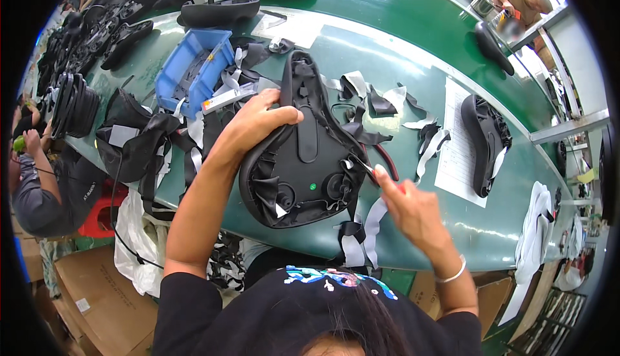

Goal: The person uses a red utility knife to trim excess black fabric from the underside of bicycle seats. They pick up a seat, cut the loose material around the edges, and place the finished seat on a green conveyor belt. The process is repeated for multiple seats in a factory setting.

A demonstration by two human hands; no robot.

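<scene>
An upturned black bicycle saddle (pixel 309 181) lies in front of me, its nose pointing away. Gathered black cover material is folded over its rim onto the hard base. My left hand (pixel 261 122) grips the saddle's left side near the nose, thumb on the underside. At the right edge of the saddle, my right hand (pixel 413 210) is closed around a red-handled tool (pixel 370 170) with a thin metal tip. The tip touches or nearly touches the folded cover; its exact kind is hidden by my fingers. A curved red handle (pixel 385 161) shows just beyond it.
Black and white offcuts (pixel 381 101) lie scattered around the saddle on the green table (pixel 478 230). A blue bin (pixel 169 78) stands at left, near a black bag-like bundle (pixel 129 136). Another saddle (pixel 481 143) rests on paper at right. Many saddles are piled far left; co-workers sit beyond.
</scene>
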